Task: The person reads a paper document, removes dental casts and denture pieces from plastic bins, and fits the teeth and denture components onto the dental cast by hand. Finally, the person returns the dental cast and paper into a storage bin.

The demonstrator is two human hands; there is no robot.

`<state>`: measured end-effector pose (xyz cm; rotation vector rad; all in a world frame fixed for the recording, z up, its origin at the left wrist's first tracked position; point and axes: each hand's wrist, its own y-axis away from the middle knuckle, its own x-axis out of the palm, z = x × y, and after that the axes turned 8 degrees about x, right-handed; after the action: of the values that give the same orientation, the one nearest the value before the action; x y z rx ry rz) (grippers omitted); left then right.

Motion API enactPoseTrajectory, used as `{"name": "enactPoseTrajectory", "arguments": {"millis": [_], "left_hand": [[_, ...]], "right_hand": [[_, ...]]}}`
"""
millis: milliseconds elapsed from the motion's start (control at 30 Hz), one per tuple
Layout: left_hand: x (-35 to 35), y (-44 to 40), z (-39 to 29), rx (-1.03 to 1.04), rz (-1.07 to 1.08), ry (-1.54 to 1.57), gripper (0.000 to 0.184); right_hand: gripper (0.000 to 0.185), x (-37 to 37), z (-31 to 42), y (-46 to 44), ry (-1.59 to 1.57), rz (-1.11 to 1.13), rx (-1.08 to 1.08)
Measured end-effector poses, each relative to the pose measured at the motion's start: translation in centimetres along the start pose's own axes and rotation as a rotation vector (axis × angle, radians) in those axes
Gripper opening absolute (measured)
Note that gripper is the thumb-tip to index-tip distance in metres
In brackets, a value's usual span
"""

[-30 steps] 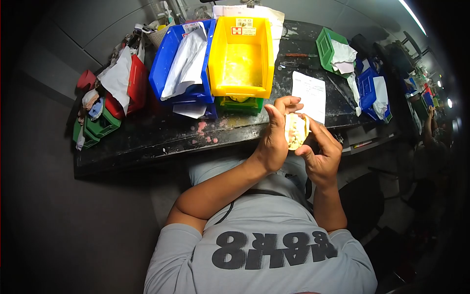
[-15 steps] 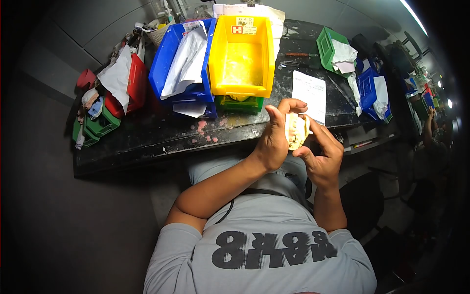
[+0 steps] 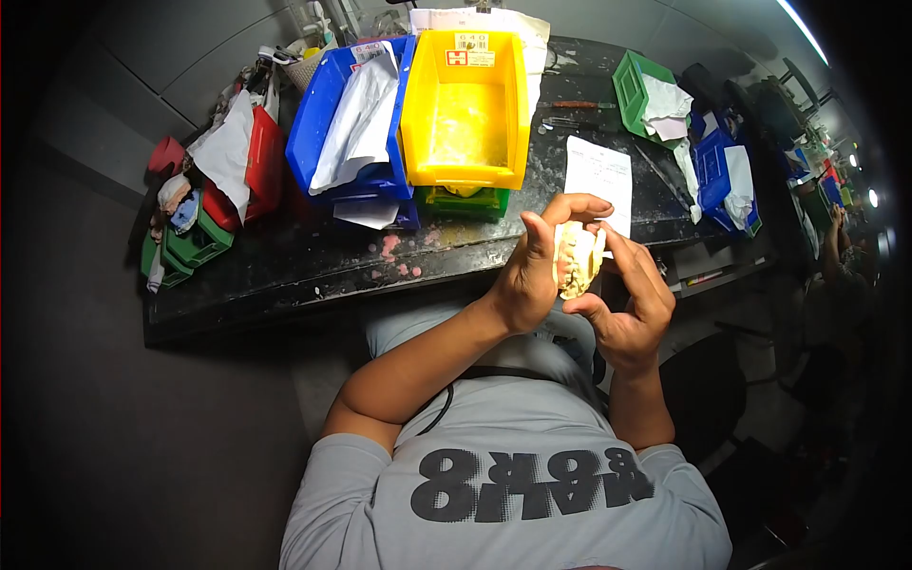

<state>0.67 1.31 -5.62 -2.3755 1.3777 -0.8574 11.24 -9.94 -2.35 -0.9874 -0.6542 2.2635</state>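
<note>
A pale yellow plaster dental model (image 3: pixel 576 261), with rows of teeth along it, is held upright between both hands over the table's front edge. My left hand (image 3: pixel 528 283) grips it from the left, thumb raised and fingers curled behind and over its top. From the right, my right hand (image 3: pixel 638 309) holds it, with the thumb at its lower edge and the fingers along its far side. Parts of the model are hidden by the fingers. Just behind the hands lies a white paper slip (image 3: pixel 598 176) with writing on it.
On the black table (image 3: pixel 313 275) stand a yellow bin (image 3: pixel 465 176) and a blue bin (image 3: pixel 309 133) with folded paper. A red bin (image 3: pixel 266 161) is at left; a green bin (image 3: pixel 632 100) and another blue bin (image 3: pixel 712 176) are at right. Thin tools (image 3: pixel 578 104) lie behind the slip.
The dental model has turned slightly in the hands, showing more of its toothed side. My right hand has shifted a little right and down; the left stays nearly in place.
</note>
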Motion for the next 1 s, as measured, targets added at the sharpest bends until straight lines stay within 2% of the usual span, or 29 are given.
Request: {"name": "enactPoseTrajectory", "arguments": {"millis": [167, 233, 467, 533, 700, 767, 833, 900, 933, 967, 1000], "left_hand": [[0.3, 0.1, 0.1, 0.043, 0.032, 0.019, 0.096], [0.9, 0.0, 0.5, 0.155, -0.047, 0.056, 0.090], [0.6, 0.0, 0.2, 0.204, -0.050, 0.082, 0.089], [0.2, -0.1, 0.3, 0.227, 0.058, 0.078, 0.088], [-0.3, -0.4, -0.1, 0.286, 0.164, 0.058, 0.085], [-0.7, -0.5, -0.2, 0.368, 0.238, -0.074, 0.086], [-0.7, -0.7, -0.6, 0.360, 0.289, -0.109, 0.093], [0.4, -0.7, -1.0, 0.455, 0.092, -0.209, 0.101], [0.9, -0.5, -1.6, 0.383, 0.049, -0.178, 0.106], [0.4, -0.6, -1.7, 0.386, 0.051, -0.177, 0.106], [-0.4, -0.8, -2.0, 0.364, 0.171, -0.221, 0.105]], "right_hand": [[0.081, -0.3, -0.1, 0.1, 0.041, -0.026, -0.056], [0.082, -0.4, 0.0, -0.1, 0.034, -0.014, -0.070], [0.082, -0.5, 0.7, -0.2, 0.018, 0.019, -0.089], [0.082, -0.5, 0.7, -0.1, 0.012, 0.011, -0.088], [0.079, -0.9, 1.2, -0.1, 0.077, -0.002, -0.147], [0.077, -0.9, 0.9, 0.1, 0.044, -0.005, -0.173], [0.075, -1.0, 0.8, 0.2, 0.012, -0.007, -0.199], [0.069, -0.8, 1.2, 0.2, -0.019, -0.050, -0.225], [0.065, -0.9, 1.4, 0.4, -0.020, -0.058, -0.224], [0.065, -0.7, 1.3, 0.5, -0.018, -0.060, -0.227], [0.063, -0.4, 1.2, 0.6, -0.019, -0.085, -0.225]]}}
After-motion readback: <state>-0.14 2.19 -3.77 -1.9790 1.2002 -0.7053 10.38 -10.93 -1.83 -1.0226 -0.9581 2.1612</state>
